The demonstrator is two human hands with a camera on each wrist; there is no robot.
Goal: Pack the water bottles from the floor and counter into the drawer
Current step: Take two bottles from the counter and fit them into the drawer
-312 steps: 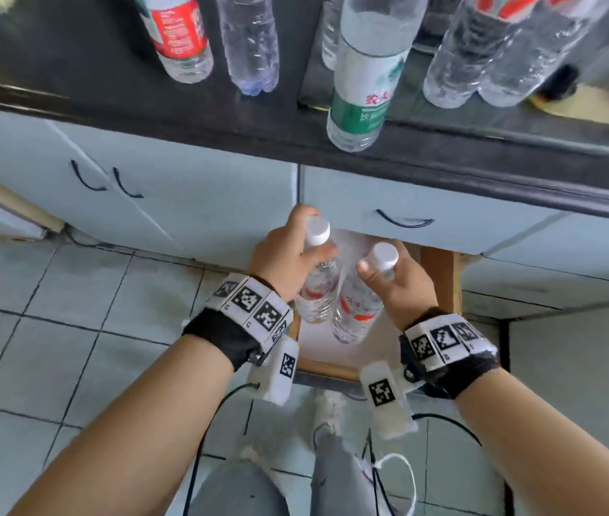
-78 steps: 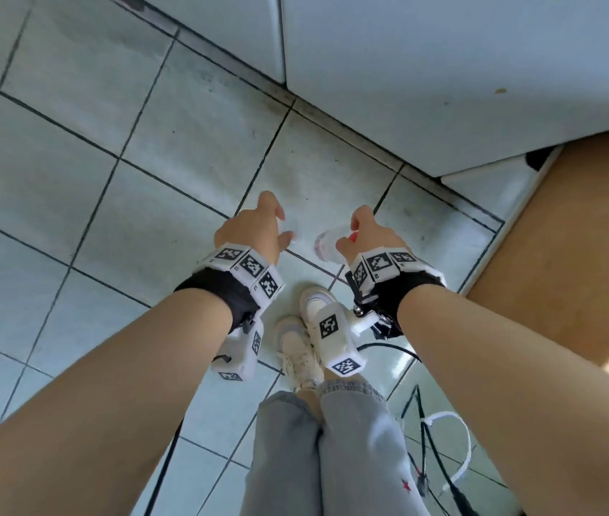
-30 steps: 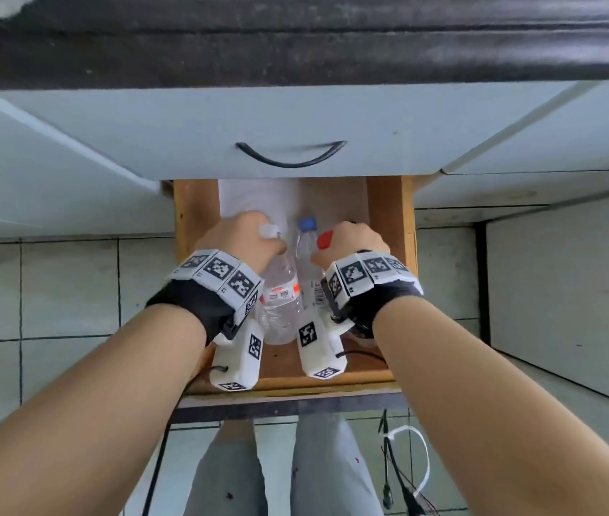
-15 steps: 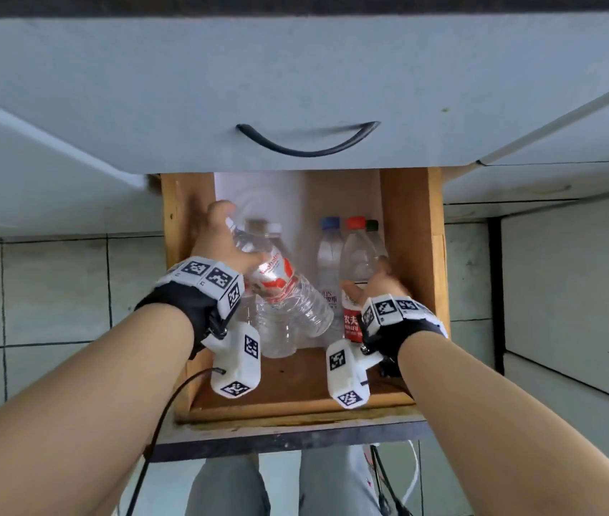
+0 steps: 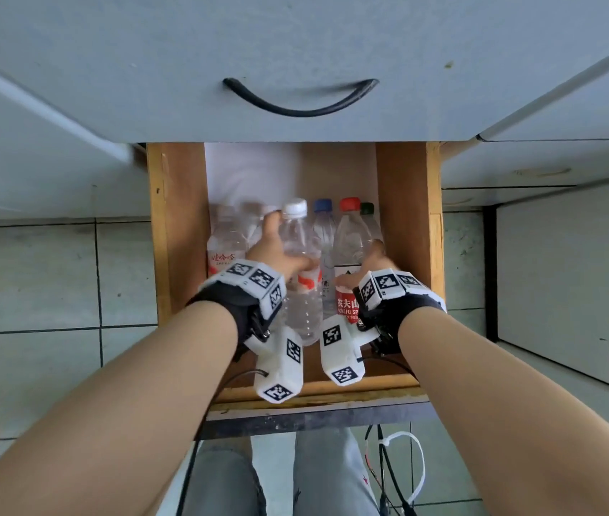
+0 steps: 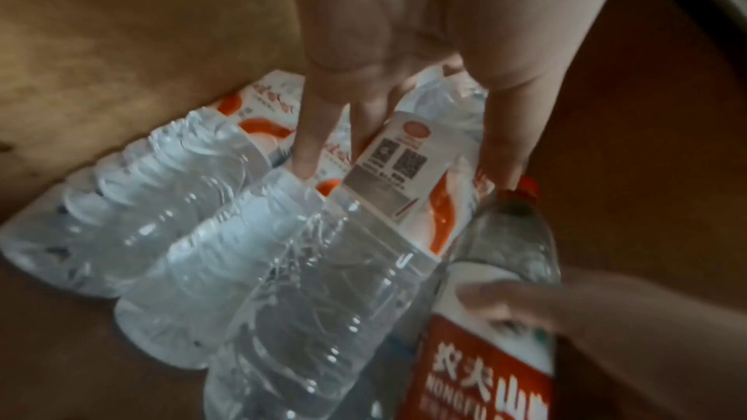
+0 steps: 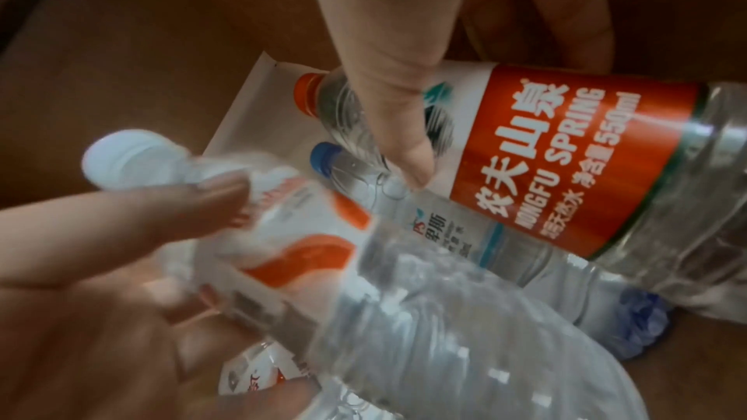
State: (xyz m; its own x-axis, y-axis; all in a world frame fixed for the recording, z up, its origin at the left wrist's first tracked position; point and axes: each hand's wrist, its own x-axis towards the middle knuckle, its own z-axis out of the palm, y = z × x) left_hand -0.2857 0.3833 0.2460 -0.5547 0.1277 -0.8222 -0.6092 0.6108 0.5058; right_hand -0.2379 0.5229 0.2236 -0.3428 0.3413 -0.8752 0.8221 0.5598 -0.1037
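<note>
Both hands are down in the open wooden drawer (image 5: 180,232), which is pulled out beneath a grey cabinet front with a black handle (image 5: 300,102). The left hand (image 5: 273,255) is wrapped around the white-capped bottle (image 5: 297,262), thumb on one side and fingers on the other, holding it upright in the middle of the drawer among the rest. The right hand (image 5: 372,268) grips the red-label bottle (image 5: 349,255), thumb pressed across its clear shoulder just above the label; it stands at the right side, close to the drawer's right wall. Between the two sits a blue-capped bottle (image 5: 323,232), and a green cap (image 5: 367,208) shows at the far right. More white-capped bottles (image 5: 225,240) stand at the left. Grey-tiled floor (image 5: 46,284) lies on either side of the drawer.
</note>
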